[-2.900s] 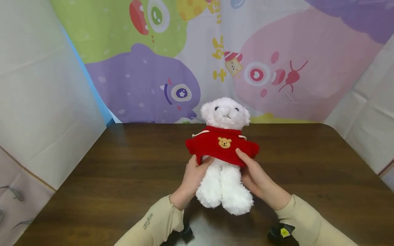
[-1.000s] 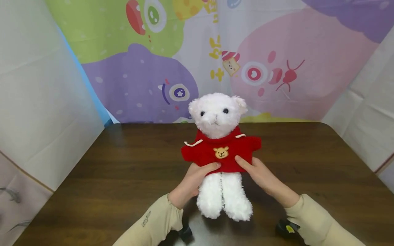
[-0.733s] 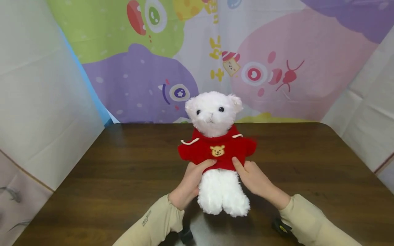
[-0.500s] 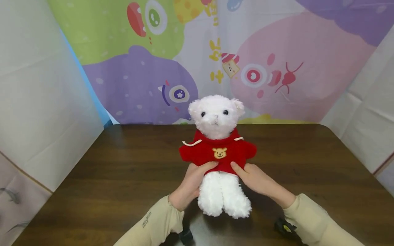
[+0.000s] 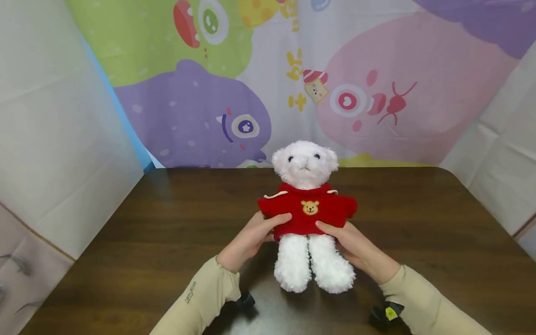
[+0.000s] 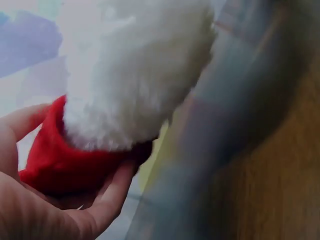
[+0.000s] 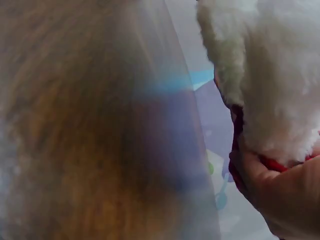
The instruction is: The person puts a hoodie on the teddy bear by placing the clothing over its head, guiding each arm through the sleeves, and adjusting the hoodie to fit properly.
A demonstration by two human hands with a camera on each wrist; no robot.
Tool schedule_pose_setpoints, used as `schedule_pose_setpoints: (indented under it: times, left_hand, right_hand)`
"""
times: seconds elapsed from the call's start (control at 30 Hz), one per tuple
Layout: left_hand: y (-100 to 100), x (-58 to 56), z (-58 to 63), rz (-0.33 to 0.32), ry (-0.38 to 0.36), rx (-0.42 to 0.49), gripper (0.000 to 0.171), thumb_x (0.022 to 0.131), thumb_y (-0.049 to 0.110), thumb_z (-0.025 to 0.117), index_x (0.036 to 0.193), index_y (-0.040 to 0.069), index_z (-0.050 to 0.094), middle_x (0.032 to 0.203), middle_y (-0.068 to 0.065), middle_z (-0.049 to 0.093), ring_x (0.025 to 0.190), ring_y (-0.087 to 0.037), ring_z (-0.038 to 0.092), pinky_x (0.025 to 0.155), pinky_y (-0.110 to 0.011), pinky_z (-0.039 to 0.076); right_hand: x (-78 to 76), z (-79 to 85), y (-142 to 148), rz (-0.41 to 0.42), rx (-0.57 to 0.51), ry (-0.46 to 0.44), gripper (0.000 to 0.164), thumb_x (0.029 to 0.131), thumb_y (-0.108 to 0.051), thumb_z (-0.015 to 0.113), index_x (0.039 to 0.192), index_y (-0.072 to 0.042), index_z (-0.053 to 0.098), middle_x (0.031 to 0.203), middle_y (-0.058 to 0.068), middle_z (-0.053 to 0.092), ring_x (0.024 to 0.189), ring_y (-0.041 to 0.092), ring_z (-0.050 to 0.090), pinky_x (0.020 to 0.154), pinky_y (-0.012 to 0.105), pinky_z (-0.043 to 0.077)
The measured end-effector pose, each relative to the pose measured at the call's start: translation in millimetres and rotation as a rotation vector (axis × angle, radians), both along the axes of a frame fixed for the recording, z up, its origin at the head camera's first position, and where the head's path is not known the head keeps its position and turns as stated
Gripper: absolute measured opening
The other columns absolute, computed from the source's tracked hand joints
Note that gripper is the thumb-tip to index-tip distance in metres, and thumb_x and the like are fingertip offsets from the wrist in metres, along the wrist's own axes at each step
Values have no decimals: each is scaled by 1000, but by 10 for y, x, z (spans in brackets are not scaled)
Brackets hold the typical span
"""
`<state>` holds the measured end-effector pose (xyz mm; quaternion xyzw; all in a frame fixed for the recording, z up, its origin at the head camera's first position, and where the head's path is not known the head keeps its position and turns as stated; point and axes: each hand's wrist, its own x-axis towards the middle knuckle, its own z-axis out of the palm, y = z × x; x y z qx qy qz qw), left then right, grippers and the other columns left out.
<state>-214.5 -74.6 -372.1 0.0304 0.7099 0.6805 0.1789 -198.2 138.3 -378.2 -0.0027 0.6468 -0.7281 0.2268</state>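
A white plush teddy bear (image 5: 304,163) faces me upright, held at its sides by both hands. It wears a red hoodie (image 5: 310,223) with pale drawstrings and a tan bear-face patch (image 5: 310,207). My left hand (image 5: 251,239) grips the hoodie's lower left side, thumb across the front. On the other side my right hand (image 5: 360,246) holds it likewise, thumb near the hem. In the left wrist view, fingers and thumb wrap the red hem (image 6: 65,165) below white fur (image 6: 135,75). The right wrist view shows my fingers curled behind the white fur (image 7: 275,80).
A dark wooden table (image 5: 176,223) spreads under the arms. Behind it hangs a curtain (image 5: 201,107) printed with cartoon creatures, and pale fabric panels (image 5: 71,116) stand at both sides. Black straps with small devices (image 5: 385,314) sit under the wrists.
The hoodie's hem sits lower than at first, and the left thumb has gone from the white belly onto the red cloth. Lately the bear has shifted right, its legs parting.
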Motion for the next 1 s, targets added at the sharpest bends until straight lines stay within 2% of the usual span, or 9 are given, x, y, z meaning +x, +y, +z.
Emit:
schedule_pose_setpoints:
  times: [0.13,0.2,0.3,0.43,0.57,0.67,0.73,0.9,1.0]
  left_hand:
    - [-25,-28,-68,-18,0,-29,61,76,25,68,128,11,40,122,-8,52,100,-20,55,77,-33,51]
    - [-16,-31,-118,-31,-1,-46,63,74,22,69,128,11,40,121,-8,52,100,-19,54,77,-33,51]
    - [-6,-47,-169,-50,12,-42,63,73,21,69,129,13,40,121,-7,53,99,-20,55,76,-34,51]
    - [-22,-54,-155,-57,31,-74,65,74,23,70,130,13,38,122,-8,52,101,-21,54,75,-35,52]
    - [-55,-51,-102,104,22,-174,72,72,24,73,124,7,27,124,-14,44,110,-27,47,86,-40,47]
    - [-83,-73,-83,231,51,-194,70,73,23,72,118,6,22,124,-18,39,111,-31,45,85,-39,47]
    - [-101,-84,-80,258,73,-183,67,74,23,71,118,7,23,124,-18,40,108,-30,47,79,-35,49]
    - [-132,-69,-69,200,56,-182,65,74,25,71,123,3,34,123,-15,45,102,-26,49,76,-32,49]
    - [-167,-80,-31,196,91,-243,53,77,27,68,118,1,46,119,-13,49,94,-25,55,79,-34,50]
  right_hand:
    - [-2,-40,-4,47,81,-56,60,88,-32,55,134,-6,28,128,10,46,105,20,52,87,37,47]
    - [-6,-40,11,88,210,-50,60,87,-37,56,131,-5,32,120,10,50,97,20,53,81,36,49]
    - [-18,8,79,189,495,29,53,86,-47,52,113,-2,49,90,7,61,72,18,55,62,29,47]
    - [1,178,160,238,911,260,50,85,-53,49,74,-6,59,54,4,57,48,15,50,49,25,40]
    - [58,406,111,39,1239,642,37,83,-42,59,65,-11,54,54,0,50,51,14,46,45,26,38]
    - [32,514,-10,-79,1204,929,21,80,-29,66,76,-11,56,70,2,55,67,17,50,54,30,46]
    - [-28,524,-104,-27,1103,1067,20,79,-24,68,90,-10,60,88,4,60,82,19,52,68,34,50]
    - [-157,424,-251,250,1042,1180,45,79,-27,68,118,-8,56,117,7,55,107,23,49,90,41,44]
    - [-194,374,-301,295,1078,1193,51,77,-32,70,121,-10,56,114,6,55,104,21,49,87,39,46]
